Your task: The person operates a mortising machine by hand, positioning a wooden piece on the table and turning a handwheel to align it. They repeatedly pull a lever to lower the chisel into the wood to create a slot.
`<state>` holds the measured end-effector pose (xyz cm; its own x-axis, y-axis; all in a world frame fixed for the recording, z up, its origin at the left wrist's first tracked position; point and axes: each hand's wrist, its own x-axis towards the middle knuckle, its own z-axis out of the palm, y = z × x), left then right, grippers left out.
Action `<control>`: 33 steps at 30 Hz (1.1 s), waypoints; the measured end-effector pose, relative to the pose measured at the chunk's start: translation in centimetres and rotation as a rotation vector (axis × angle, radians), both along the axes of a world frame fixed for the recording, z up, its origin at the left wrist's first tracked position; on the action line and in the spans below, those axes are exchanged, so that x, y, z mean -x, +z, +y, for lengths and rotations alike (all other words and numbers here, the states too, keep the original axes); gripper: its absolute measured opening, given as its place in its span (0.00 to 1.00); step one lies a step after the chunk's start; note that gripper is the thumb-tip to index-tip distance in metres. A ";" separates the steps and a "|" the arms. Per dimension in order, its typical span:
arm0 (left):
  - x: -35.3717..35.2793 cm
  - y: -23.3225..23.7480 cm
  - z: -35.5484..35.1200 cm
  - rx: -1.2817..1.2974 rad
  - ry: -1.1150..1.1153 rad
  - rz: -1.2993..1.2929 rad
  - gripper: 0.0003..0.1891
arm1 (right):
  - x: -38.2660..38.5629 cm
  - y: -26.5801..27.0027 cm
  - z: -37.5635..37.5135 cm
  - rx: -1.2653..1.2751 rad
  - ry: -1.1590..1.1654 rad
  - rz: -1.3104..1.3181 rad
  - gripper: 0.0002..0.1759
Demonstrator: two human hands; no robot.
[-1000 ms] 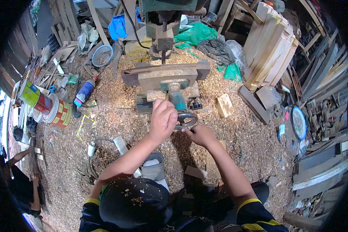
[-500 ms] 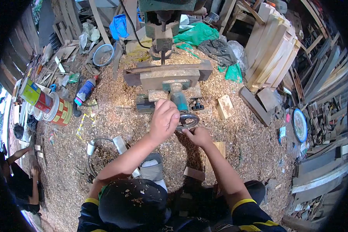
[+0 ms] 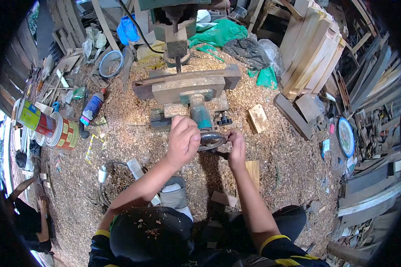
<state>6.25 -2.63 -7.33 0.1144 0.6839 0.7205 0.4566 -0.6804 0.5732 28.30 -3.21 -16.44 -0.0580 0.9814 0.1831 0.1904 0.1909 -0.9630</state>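
Observation:
A dark metal handwheel (image 3: 213, 147) sits at the front of a drill machine's vise. My right hand (image 3: 236, 147) is closed on the right side of its rim. My left hand (image 3: 184, 140) is a fist just left of the wheel; whatever it grips is hidden by its own fingers. Behind the wheel, a green screw housing (image 3: 201, 116) leads to the vise jaw (image 3: 189, 90). A long, dark-edged wooden piece (image 3: 187, 76) lies across behind the jaw. The drill bit (image 3: 178, 64) points down at that piece from the machine head (image 3: 176, 38).
Wood shavings (image 3: 133, 115) cover the ground. A pale wood block (image 3: 257, 118) lies right of the vise, a plank stack (image 3: 314, 49) behind it. Buckets (image 3: 60, 131) and a bottle (image 3: 93, 108) stand left. Another person (image 3: 29, 218) is at the far left.
My right hand has moved up along the handwheel's right side, its fingers now pointing upward. My left hand stays beside the wheel. The whole view has shifted slightly.

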 end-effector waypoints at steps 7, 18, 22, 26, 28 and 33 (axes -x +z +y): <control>-0.8 -0.9 -0.3 -0.034 0.100 -0.013 0.25 | 5.4 5.9 -2.3 -0.042 -0.060 0.267 0.17; -1.5 -3.2 -0.9 -0.007 0.158 -0.231 0.26 | 3.4 6.8 -0.1 -0.073 0.021 0.246 0.12; -0.2 -2.0 -1.1 0.029 0.099 -0.167 0.25 | 1.4 2.9 2.1 0.018 -0.360 0.198 0.11; 0.6 1.5 -0.7 0.110 0.006 -0.025 0.22 | -0.2 -3.5 3.8 0.209 -0.480 -0.017 0.17; 0.5 3.1 -0.3 0.108 -0.024 0.025 0.18 | 0.9 -3.7 3.6 0.301 -0.443 0.037 0.18; 0.0 2.6 0.5 0.123 -0.099 0.127 0.13 | 2.9 0.5 3.6 0.371 -0.357 0.367 0.23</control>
<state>6.27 -2.14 -4.70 0.2699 0.7468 0.6079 0.4653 -0.6538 0.5967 25.39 0.35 -15.89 0.2866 0.9308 -0.2271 -0.1748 -0.1823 -0.9676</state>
